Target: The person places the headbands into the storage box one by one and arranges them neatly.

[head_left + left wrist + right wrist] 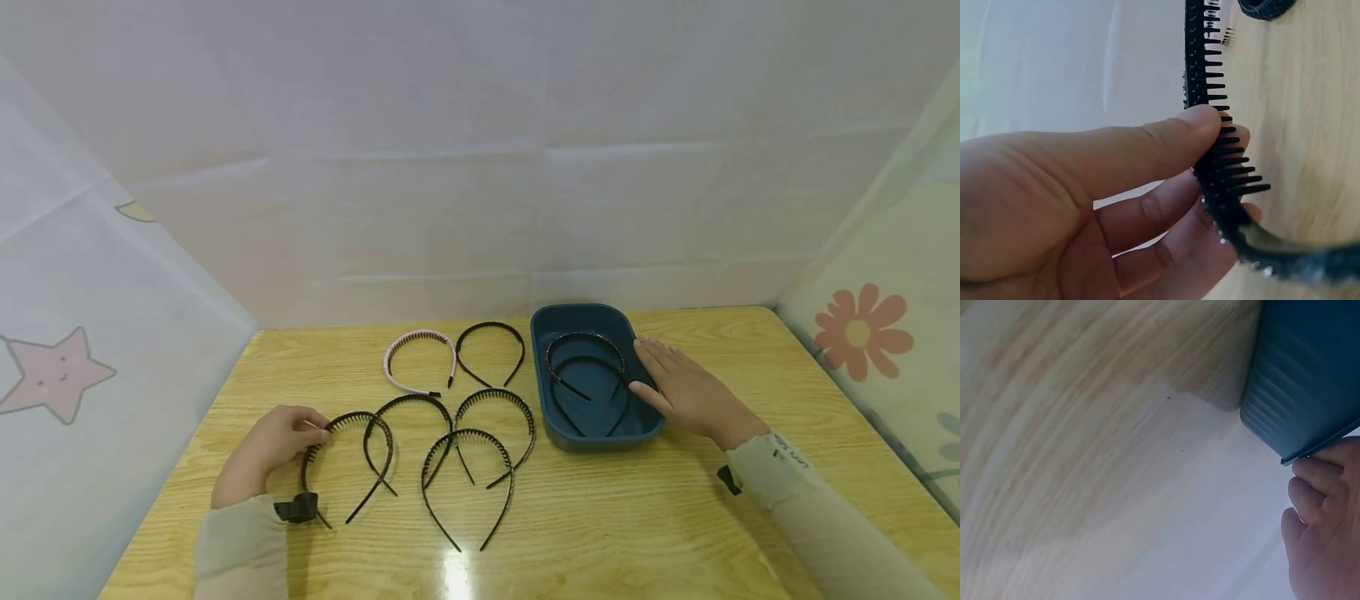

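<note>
My left hand (273,442) pinches a black toothed headband (389,437) between thumb and fingers at the table's left. In the left wrist view, the thumb lies across the headband's comb teeth (1244,170), and small shiny stones dot its outer side. My right hand (693,400) rests on the right rim of a dark blue plastic bin (592,443), fingers mostly straight. The right wrist view shows the fingers (1319,475) at the rim, the bin's ribbed wall beside them. Inside the bin lie two dark headbands, one with a speckled band (587,335).
A pink headband (422,333) and a plain black headband (491,324) lie at the back of the wooden table (585,525). Several dark toothed headbands, one of them in front (468,432), overlap between the left hand and the bin. Pale printed sheets (420,208) enclose the table.
</note>
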The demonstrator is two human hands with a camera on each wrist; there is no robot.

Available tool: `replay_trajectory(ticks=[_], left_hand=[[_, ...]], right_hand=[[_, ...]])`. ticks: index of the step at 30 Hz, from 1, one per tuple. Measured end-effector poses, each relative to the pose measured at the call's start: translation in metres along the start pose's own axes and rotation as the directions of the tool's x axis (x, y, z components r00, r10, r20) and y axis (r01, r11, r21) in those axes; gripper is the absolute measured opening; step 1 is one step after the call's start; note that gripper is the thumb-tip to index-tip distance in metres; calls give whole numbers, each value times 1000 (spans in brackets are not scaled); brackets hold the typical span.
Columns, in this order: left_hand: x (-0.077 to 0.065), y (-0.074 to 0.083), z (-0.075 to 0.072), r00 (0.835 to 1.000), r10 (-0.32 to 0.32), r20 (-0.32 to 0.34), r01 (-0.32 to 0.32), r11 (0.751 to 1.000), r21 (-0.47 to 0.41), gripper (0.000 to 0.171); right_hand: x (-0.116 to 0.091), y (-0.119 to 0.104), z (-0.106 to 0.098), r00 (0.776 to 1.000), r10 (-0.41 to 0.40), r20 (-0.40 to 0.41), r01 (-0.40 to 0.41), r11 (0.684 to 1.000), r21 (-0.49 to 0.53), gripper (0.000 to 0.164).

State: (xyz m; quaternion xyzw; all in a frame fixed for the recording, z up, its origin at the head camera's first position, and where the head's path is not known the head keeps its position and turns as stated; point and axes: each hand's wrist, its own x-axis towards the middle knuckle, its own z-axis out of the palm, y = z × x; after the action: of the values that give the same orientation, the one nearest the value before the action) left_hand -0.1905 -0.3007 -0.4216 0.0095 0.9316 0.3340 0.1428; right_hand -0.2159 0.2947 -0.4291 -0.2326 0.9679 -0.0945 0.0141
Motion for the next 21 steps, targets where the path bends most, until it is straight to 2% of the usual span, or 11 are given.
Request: replay_trajectory(ticks=[21], left_hand=[[5, 29, 14, 998, 57, -12, -58, 983, -173, 32]], right_hand=[[0, -1, -1, 1000, -5, -6, 5, 1000, 13, 74]])
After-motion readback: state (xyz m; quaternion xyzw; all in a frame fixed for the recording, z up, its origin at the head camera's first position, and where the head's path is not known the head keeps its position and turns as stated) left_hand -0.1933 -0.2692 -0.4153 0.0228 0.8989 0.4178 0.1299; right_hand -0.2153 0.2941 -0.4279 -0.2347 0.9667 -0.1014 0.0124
